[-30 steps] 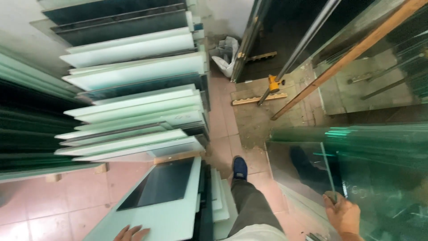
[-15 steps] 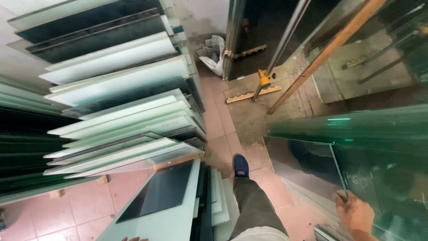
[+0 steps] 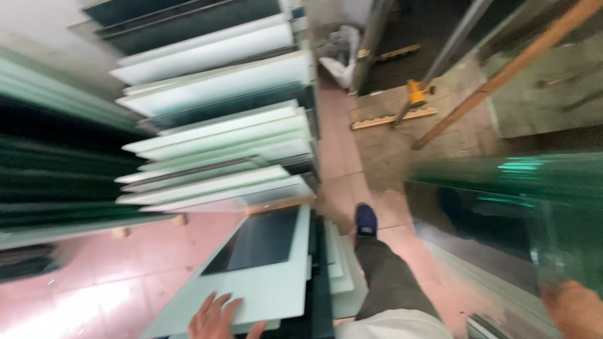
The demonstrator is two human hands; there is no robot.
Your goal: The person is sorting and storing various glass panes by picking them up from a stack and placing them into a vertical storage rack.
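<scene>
the person wears grey-olive trousers (image 3: pixel 392 282) and a dark blue shoe (image 3: pixel 366 220) (only the one shows). a strip of pale, off-white garment (image 3: pixel 392 326) crosses the bottom edge. both the left hand (image 3: pixel 220 317) and the right hand (image 3: pixel 575 311) are bare, no gloves, no sleeves in sight.

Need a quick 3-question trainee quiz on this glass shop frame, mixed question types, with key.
1. True or false: the left hand lies on a pale panel with a dark centre.
2. The right hand is at: A) the wooden pole, B) a greenish glass sheet, C) the blue shoe.
3. What colour is the shoe on the tiled floor?

Key: 1 true; 2 B; 3 blue.
</scene>
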